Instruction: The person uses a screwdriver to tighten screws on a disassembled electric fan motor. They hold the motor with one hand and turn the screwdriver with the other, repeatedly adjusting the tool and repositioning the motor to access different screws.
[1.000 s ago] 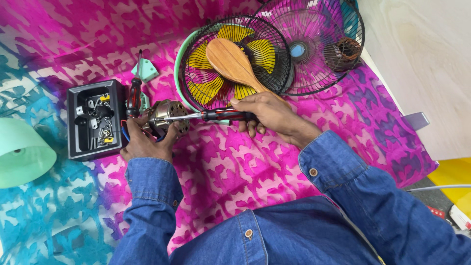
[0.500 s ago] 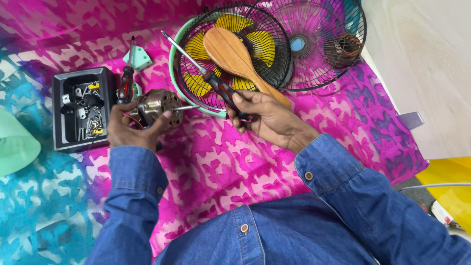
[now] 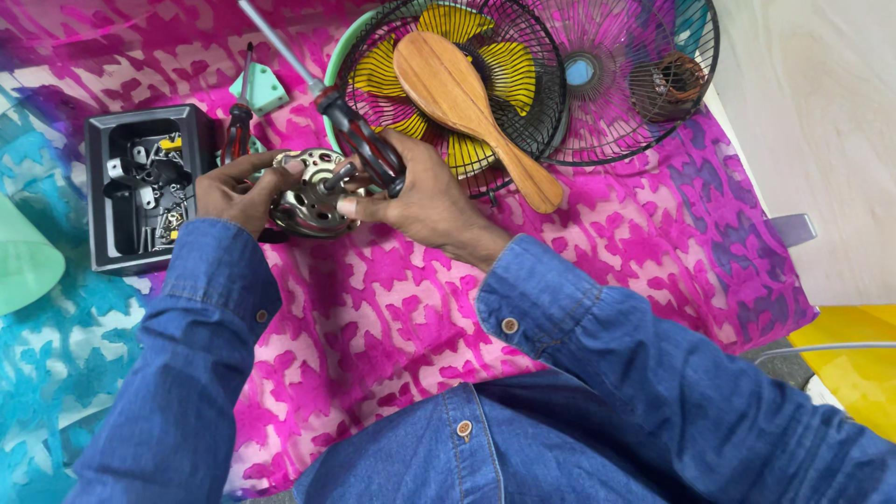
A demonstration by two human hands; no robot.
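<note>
The left hand is clamped round the left side of a round metal motor, fingers curled over its rim. The right hand meets the motor from the right; its fingertips touch the motor's face while the palm is closed on a screwdriver with a red-and-black handle, whose shaft slants up to the far left. The motor is held just above a pink patterned cloth, between the two hands, near the middle left.

Left of the hands lies a black tray holding screws and small parts. Just beyond the left hand lies a second screwdriver, beside a pale green plastic piece. Far of the right hand lies a black fan guard over yellow blades, with a wooden paddle resting on top. Right of it is another guard with a brown coil. A pale green cover shows at the left edge.
</note>
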